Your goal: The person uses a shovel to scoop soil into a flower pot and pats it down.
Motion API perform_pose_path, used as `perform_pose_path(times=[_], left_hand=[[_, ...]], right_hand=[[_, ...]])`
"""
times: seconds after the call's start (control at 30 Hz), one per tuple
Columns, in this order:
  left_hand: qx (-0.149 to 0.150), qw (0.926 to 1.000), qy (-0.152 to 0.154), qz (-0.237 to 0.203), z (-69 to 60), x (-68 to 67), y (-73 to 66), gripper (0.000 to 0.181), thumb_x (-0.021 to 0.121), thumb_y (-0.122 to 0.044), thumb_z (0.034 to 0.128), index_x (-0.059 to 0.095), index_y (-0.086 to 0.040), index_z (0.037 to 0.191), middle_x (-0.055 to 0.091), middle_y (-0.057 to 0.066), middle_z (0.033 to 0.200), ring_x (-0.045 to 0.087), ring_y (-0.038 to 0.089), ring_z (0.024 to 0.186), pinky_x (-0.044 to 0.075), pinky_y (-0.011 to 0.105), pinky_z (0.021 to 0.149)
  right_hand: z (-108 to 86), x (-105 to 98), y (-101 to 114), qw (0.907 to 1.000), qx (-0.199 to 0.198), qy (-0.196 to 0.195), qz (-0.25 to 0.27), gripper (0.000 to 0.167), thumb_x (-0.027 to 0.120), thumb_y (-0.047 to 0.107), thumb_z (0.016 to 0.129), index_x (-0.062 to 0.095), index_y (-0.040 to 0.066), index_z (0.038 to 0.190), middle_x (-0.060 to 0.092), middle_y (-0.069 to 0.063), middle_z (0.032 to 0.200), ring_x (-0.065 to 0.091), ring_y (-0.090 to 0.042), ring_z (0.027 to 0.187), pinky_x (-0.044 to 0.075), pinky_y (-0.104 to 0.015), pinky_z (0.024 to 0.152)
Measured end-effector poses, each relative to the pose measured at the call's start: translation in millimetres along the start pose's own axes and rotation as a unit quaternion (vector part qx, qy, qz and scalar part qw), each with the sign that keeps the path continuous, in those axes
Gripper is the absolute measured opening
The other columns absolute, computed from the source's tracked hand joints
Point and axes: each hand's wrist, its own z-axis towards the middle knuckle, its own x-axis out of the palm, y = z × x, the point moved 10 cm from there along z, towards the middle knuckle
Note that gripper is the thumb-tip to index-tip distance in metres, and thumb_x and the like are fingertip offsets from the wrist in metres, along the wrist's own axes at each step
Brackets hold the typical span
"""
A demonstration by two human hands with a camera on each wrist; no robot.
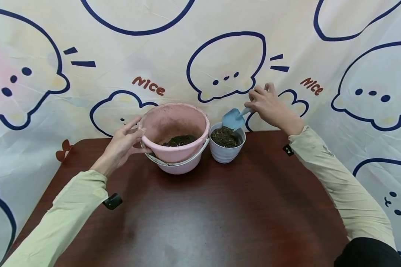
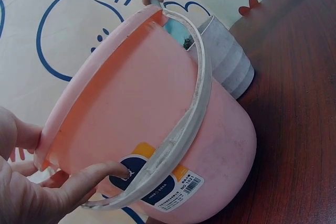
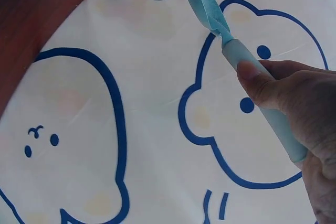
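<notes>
A pink bucket (image 1: 173, 155) with dark soil (image 1: 179, 140) in its bottom stands at the back of the table, tilted toward the front. My left hand (image 1: 124, 142) holds its left rim; in the left wrist view the thumb lies by the white bail handle (image 2: 202, 82) and a label (image 2: 163, 184). Right of the bucket is a grey-white flowerpot (image 1: 225, 154) filled with soil (image 1: 224, 136). A light blue trowel (image 1: 233, 119) slants down into that pot, its blade tip at the soil. My right hand (image 1: 270, 105) grips the trowel's handle (image 3: 260, 90) from above.
The dark reddish-brown table (image 1: 200, 218) extends toward me in front of both containers. Close behind them hangs a pale cloth (image 1: 173, 66) with blue cartoon outlines. Black straps show at both wrists.
</notes>
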Motion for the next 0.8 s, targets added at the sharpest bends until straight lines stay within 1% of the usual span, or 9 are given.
perform_pose_path(times=[0.1,0.2,0.33,0.4,0.53,0.67,0.73,0.8], left_hand=[[0.001,1.0,-0.003,0.001,-0.6,-0.8,0.8,0.069,0.049,-0.02,0.1105,0.014,-0.036,0.169,0.014,0.016,0.174,0.042,0.032,0.142,0.049,0.057,0.106],[0.001,1.0,-0.004,0.001,-1.3,-1.2,1.3,0.07,0.049,-0.02,0.1104,0.014,-0.035,0.169,0.014,0.016,0.173,0.042,0.032,0.141,0.051,0.055,0.104],[-0.001,1.0,-0.006,-0.002,-2.3,-1.5,2.0,0.07,0.049,-0.019,0.1103,0.014,-0.035,0.169,0.014,0.016,0.173,0.041,0.033,0.142,0.054,0.053,0.101],[0.003,1.0,-0.007,-0.002,-2.6,-1.8,1.2,0.07,0.049,-0.019,0.1104,0.014,-0.034,0.169,0.014,0.016,0.174,0.04,0.034,0.144,0.054,0.053,0.101],[0.011,0.9999,-0.007,-0.004,-2.5,-1.5,-0.4,0.07,0.049,-0.02,0.1106,0.014,-0.033,0.169,0.013,0.017,0.173,0.04,0.036,0.144,0.054,0.052,0.099],[0.01,0.9999,-0.006,-0.01,-2.0,1.1,0.7,0.07,0.049,-0.019,0.1107,0.014,-0.033,0.169,0.014,0.017,0.173,0.04,0.036,0.144,0.055,0.052,0.098],[0.01,0.9999,-0.008,-0.009,-1.8,1.4,0.9,0.07,0.05,-0.019,0.1106,0.014,-0.033,0.169,0.014,0.017,0.173,0.04,0.036,0.144,0.056,0.051,0.097],[0.01,0.9999,-0.01,-0.008,-2.2,0.0,1.1,0.07,0.051,-0.021,0.1104,0.015,-0.033,0.169,0.014,0.016,0.173,0.039,0.036,0.145,0.056,0.051,0.097]], right_hand=[[3.1,-7,0,0.9999,0.003,-0.014,-0.009,0.012,0.076,0.004,0.092,0.078,0.011,0.102,0.06,-0.016,0.102,0.048,-0.036,0.099,0.038,-0.06,0.088],[6.2,-18,-1,0.9992,0.012,-0.037,-0.008,0.013,0.076,0.004,0.092,0.078,0.01,0.103,0.061,-0.016,0.104,0.048,-0.036,0.1,0.037,-0.06,0.089],[14.1,-37,1,0.996,0.03,-0.083,0.02,0.013,0.078,0.009,0.092,0.079,0.01,0.105,0.063,-0.017,0.105,0.048,-0.037,0.099,0.034,-0.059,0.088],[20.7,-46,6,0.9933,0.036,-0.105,0.031,0.012,0.078,0.011,0.093,0.078,0.01,0.104,0.063,-0.017,0.105,0.047,-0.038,0.098,0.033,-0.059,0.088],[35.5,-59,22,0.9885,0.036,-0.143,0.032,0.012,0.074,0.012,0.096,0.077,0.01,0.107,0.063,-0.018,0.107,0.047,-0.037,0.098,0.032,-0.058,0.086],[47.6,-64,42,0.9835,0.028,-0.177,0.025,0.016,0.072,0.016,0.098,0.077,0.009,0.111,0.063,-0.018,0.107,0.05,-0.037,0.1,0.034,-0.059,0.086],[55.5,-62,54,0.9828,0.015,-0.181,0.031,0.016,0.071,0.019,0.098,0.078,0.011,0.11,0.064,-0.016,0.107,0.051,-0.036,0.101,0.036,-0.058,0.088],[66.2,-56,69,0.986,-0.003,-0.163,0.035,0.016,0.072,0.018,0.097,0.079,0.013,0.11,0.064,-0.014,0.107,0.051,-0.035,0.102,0.036,-0.057,0.091]])
